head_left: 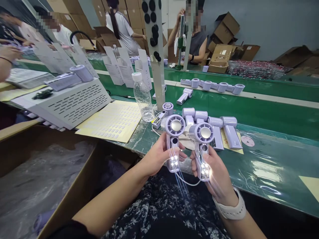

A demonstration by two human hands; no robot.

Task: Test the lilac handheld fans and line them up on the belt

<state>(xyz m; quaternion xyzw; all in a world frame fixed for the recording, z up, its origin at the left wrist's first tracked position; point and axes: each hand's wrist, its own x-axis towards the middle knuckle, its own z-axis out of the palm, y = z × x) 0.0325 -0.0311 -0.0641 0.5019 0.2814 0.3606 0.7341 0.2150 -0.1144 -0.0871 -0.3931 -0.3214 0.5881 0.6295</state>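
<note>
My left hand (159, 154) is wrapped round the handle of a lilac handheld fan (175, 125), its round head upright. In my right hand (216, 166) is a second lilac handheld fan (204, 132), gripped by the handle with the thumb on its front. Bright white lights glow on both handles. A white cable (188, 183) hangs in a loop between the lower ends of the two fans. Just behind them, several more lilac fans (230, 131) lie on the bench, and another fan (167, 107) with an open-looking handle lies near the post.
A plastic bottle (143, 96) stands by the metal post (156, 56). Left are a sticker sheet (112, 121), a slotted grey metal box (72, 99) and a carton (72, 192) holding plastic bags. More fans (206, 85) lie on the green conveyor (269, 114). People work beyond.
</note>
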